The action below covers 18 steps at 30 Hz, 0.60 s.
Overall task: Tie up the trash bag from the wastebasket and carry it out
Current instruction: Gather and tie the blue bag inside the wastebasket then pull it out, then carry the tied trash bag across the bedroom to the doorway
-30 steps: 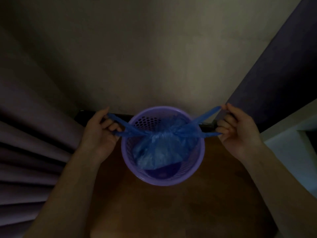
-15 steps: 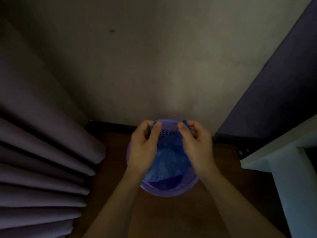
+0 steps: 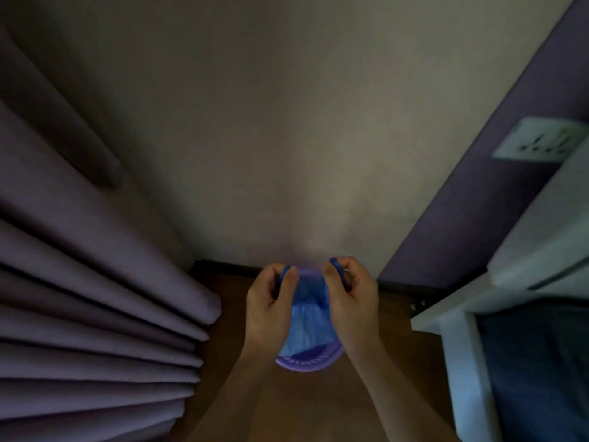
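Here the left hand (image 3: pixel 271 309) is closed, its fingers pinching one dark blue handle loop of the trash bag (image 3: pixel 308 327), and the right hand (image 3: pixel 352 301) is closed the same way on the other loop. The two hands sit close together with the gathered bag neck between them, above the wastebasket (image 3: pixel 310 362). The bag hangs long-ways from the pinched loops near the wall down into the basket, its pleated blue body widening toward the lower rim. Only the near arc of the purple basket rim shows; the hands and the bag cover the rest. Whether the loops are knotted cannot be made out. The basket stands on the brown floor (image 3: pixel 318 406) in a dim corner, folded curtains (image 3: pixel 95 314) to the left, a pale wall (image 3: pixel 271 138) behind, and a blurred white socket plate (image 3: pixel 538 143) cut off at the right edge
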Each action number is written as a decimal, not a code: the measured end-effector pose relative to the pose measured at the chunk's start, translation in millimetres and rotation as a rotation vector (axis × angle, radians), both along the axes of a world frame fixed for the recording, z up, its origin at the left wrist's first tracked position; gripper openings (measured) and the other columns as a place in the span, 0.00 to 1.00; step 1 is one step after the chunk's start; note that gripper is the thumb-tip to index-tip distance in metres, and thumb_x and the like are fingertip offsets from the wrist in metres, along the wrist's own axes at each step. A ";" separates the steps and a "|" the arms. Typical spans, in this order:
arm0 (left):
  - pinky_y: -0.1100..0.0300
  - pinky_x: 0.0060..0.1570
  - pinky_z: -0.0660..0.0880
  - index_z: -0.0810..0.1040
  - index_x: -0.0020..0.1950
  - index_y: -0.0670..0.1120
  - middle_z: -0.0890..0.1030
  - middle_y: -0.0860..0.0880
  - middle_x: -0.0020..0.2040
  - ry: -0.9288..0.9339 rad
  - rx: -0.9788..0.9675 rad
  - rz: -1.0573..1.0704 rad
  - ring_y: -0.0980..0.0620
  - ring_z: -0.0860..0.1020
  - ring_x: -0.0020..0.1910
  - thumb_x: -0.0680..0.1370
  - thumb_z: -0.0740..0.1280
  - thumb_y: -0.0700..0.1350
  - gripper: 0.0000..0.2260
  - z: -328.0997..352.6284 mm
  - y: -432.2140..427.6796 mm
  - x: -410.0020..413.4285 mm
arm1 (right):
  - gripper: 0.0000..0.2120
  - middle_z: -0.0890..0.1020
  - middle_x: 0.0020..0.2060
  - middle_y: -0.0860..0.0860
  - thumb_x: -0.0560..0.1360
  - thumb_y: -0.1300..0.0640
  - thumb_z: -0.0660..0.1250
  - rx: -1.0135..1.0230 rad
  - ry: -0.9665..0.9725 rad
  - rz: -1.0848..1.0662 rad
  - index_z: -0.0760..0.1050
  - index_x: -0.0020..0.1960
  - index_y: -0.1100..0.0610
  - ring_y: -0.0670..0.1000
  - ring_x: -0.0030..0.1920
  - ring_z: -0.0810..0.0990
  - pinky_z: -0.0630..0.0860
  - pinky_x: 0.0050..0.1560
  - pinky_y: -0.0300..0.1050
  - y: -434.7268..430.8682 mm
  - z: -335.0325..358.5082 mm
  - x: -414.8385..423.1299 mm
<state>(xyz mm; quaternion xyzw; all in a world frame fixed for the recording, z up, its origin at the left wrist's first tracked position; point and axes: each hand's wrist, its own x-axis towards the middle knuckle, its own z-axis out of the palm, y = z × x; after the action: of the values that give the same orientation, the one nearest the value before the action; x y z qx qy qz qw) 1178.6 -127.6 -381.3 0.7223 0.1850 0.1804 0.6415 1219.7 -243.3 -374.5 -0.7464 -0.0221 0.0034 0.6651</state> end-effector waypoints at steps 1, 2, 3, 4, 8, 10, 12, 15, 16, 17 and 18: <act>0.56 0.38 0.73 0.76 0.40 0.48 0.76 0.51 0.33 0.001 -0.007 0.010 0.55 0.74 0.34 0.79 0.65 0.44 0.08 22.8 -0.6 -3.9 | 0.14 0.70 0.26 0.46 0.79 0.60 0.66 -0.002 -0.004 -0.003 0.72 0.36 0.51 0.43 0.28 0.68 0.67 0.32 0.36 0.9 26.0 -2.3; 0.55 0.38 0.72 0.76 0.39 0.47 0.75 0.52 0.32 0.002 -0.021 0.023 0.55 0.73 0.34 0.79 0.65 0.44 0.08 48.5 -0.1 -7.4 | 0.14 0.69 0.26 0.46 0.79 0.60 0.66 -0.008 -0.008 -0.002 0.72 0.35 0.51 0.43 0.28 0.67 0.67 0.33 0.36 1.6 54.3 -4.0; 0.53 0.38 0.71 0.75 0.38 0.47 0.74 0.52 0.32 0.005 -0.036 0.034 0.54 0.72 0.34 0.79 0.65 0.44 0.09 75.4 0.1 -10.9 | 0.14 0.68 0.26 0.48 0.79 0.61 0.66 -0.012 -0.013 0.004 0.71 0.35 0.52 0.43 0.29 0.67 0.67 0.33 0.37 2.5 81.7 -6.3; 0.51 0.38 0.70 0.75 0.37 0.47 0.74 0.52 0.31 0.006 -0.046 0.044 0.54 0.72 0.34 0.78 0.65 0.46 0.10 100.8 0.1 -14.6 | 0.14 0.68 0.27 0.51 0.79 0.61 0.66 -0.017 -0.018 0.009 0.72 0.36 0.54 0.43 0.29 0.67 0.67 0.33 0.39 3.2 107.7 -10.2; 0.49 0.37 0.70 0.73 0.34 0.52 0.72 0.53 0.30 0.018 -0.051 0.065 0.53 0.71 0.33 0.80 0.64 0.43 0.14 223.2 2.8 -33.0 | 0.10 0.73 0.30 0.57 0.79 0.62 0.66 0.003 -0.029 0.023 0.74 0.39 0.61 0.43 0.29 0.70 0.69 0.34 0.37 8.3 228.3 -29.4; 0.50 0.36 0.70 0.72 0.33 0.53 0.72 0.53 0.29 0.046 -0.022 0.079 0.54 0.71 0.31 0.80 0.64 0.40 0.16 279.5 5.2 -43.2 | 0.11 0.72 0.30 0.57 0.79 0.63 0.66 -0.011 -0.038 0.029 0.74 0.38 0.61 0.43 0.29 0.70 0.68 0.34 0.35 8.5 283.2 -40.4; 0.52 0.35 0.71 0.71 0.33 0.53 0.72 0.54 0.28 0.058 -0.006 0.089 0.55 0.71 0.31 0.80 0.64 0.40 0.16 332.0 6.8 -55.4 | 0.12 0.71 0.28 0.55 0.79 0.62 0.66 -0.043 -0.058 0.054 0.73 0.37 0.59 0.44 0.29 0.69 0.68 0.34 0.35 7.9 331.2 -53.2; 0.55 0.36 0.70 0.71 0.34 0.54 0.73 0.56 0.28 0.048 0.020 0.083 0.57 0.71 0.30 0.81 0.64 0.40 0.17 396.5 9.8 -75.6 | 0.12 0.74 0.28 0.46 0.79 0.61 0.66 -0.084 -0.040 0.073 0.74 0.37 0.54 0.44 0.31 0.73 0.70 0.36 0.34 8.8 389.6 -75.0; 0.56 0.36 0.71 0.71 0.34 0.53 0.73 0.55 0.29 0.044 0.030 0.086 0.57 0.71 0.31 0.81 0.64 0.40 0.16 411.6 11.6 -81.5 | 0.11 0.76 0.28 0.45 0.79 0.61 0.67 -0.086 -0.040 0.062 0.75 0.38 0.54 0.44 0.31 0.74 0.70 0.36 0.33 10.1 404.3 -81.0; 0.56 0.37 0.72 0.72 0.35 0.52 0.74 0.55 0.29 0.039 0.035 0.094 0.56 0.72 0.31 0.81 0.64 0.40 0.15 422.7 13.7 -86.9 | 0.10 0.77 0.29 0.45 0.78 0.62 0.67 -0.088 -0.046 0.048 0.76 0.39 0.55 0.44 0.31 0.76 0.70 0.36 0.33 11.5 416.0 -85.7; 0.56 0.37 0.72 0.73 0.36 0.50 0.74 0.54 0.30 0.032 0.040 0.101 0.55 0.73 0.32 0.81 0.64 0.40 0.13 431.1 16.2 -92.1 | 0.09 0.78 0.30 0.45 0.78 0.62 0.67 -0.086 -0.053 0.033 0.77 0.39 0.56 0.44 0.32 0.77 0.71 0.36 0.32 13.7 425.6 -89.8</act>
<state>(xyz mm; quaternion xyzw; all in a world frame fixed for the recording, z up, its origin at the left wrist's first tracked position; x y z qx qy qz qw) 1086.5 -111.5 49.8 0.7275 0.2280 0.2047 0.6138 1129.9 -229.6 51.1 -0.7738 -0.0519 -0.0044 0.6313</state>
